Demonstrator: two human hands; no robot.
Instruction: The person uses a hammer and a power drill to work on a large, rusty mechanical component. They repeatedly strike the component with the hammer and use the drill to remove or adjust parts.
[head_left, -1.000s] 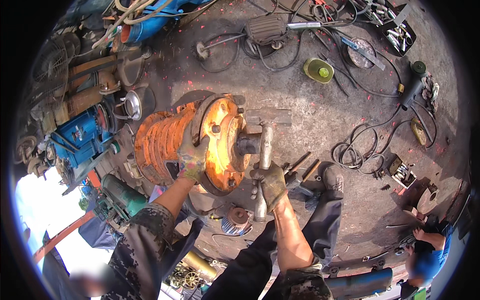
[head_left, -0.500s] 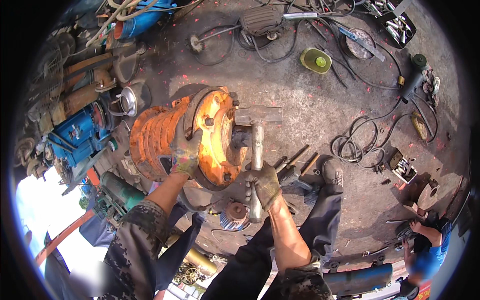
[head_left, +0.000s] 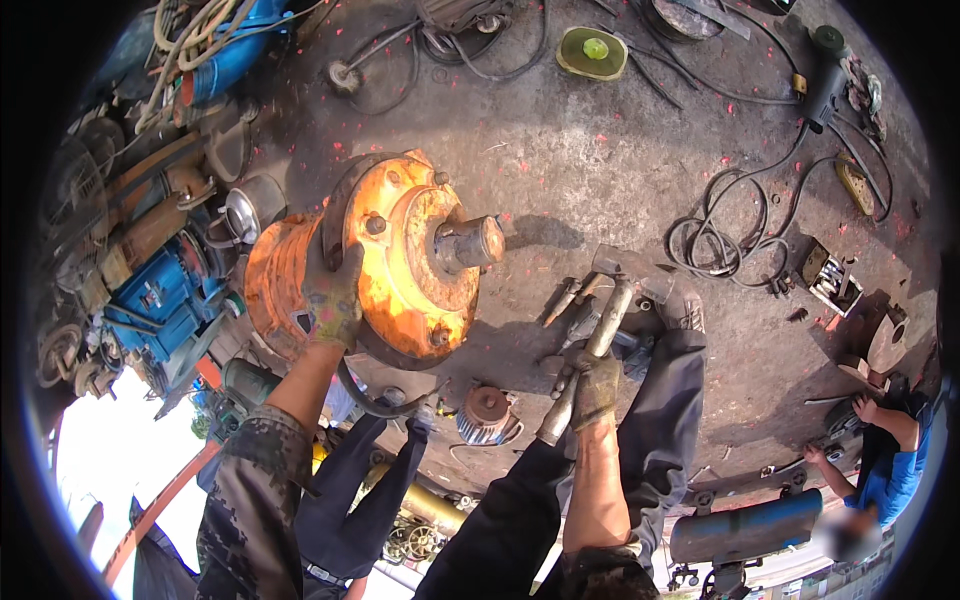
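A large orange motor-like housing (head_left: 410,270) with a round bolted flange lies on its side, its short metal shaft (head_left: 470,244) pointing right. My gloved left hand (head_left: 335,300) grips it behind the flange rim; the fingertips are partly hidden in shadow. My gloved right hand (head_left: 596,385) is wrapped round the pipe-like metal handle of a hammer (head_left: 612,315). The hammer's head is up near my right shoe, well apart from the shaft. Several tools with handles (head_left: 565,300) lie on the floor just left of the hammer head.
A small finned motor (head_left: 486,415) stands near my legs. Coiled cable (head_left: 725,230), an angle grinder (head_left: 825,90) and a cut-open yellow-green container (head_left: 592,53) lie beyond. Left are a metal kettle (head_left: 250,210) and a blue machine (head_left: 160,295). A person (head_left: 895,470) crouches far right.
The hammer has swung from beside the shaft down and to the right, in my right hand. My left hand stays on the housing. The view has shifted.
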